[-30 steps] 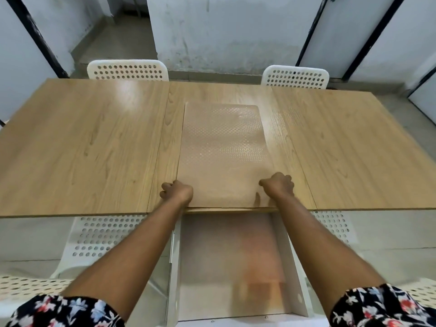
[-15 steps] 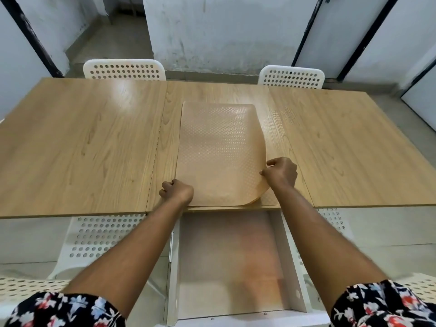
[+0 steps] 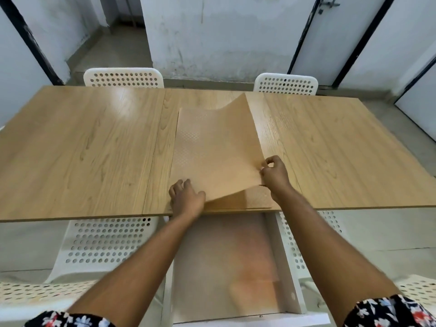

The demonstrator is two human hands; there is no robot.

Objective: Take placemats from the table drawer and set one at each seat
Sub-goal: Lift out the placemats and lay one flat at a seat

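Observation:
A stack of tan dotted placemats [image 3: 257,201] lies in the middle of the wooden table [image 3: 82,149], at its near edge. The top placemat [image 3: 219,152] is peeled up along its right side and curls above the stack. My right hand [image 3: 273,175] pinches that raised right edge. My left hand [image 3: 186,200] presses flat on the stack's near-left corner, fingers spread. Below the table edge the white drawer [image 3: 285,263] stands pulled out between my forearms, its floor blurred.
Two white perforated chairs [image 3: 123,77] [image 3: 285,83] stand at the table's far side. Two more, one [image 3: 106,244] on the left and one [image 3: 306,234] on the right, are tucked under the near edge on either side of the drawer. White walls and doors lie beyond.
My right hand has lifted the top placemat's right edge up and away from the stack. My left hand has opened from a fist and moved onto the stack's corner.

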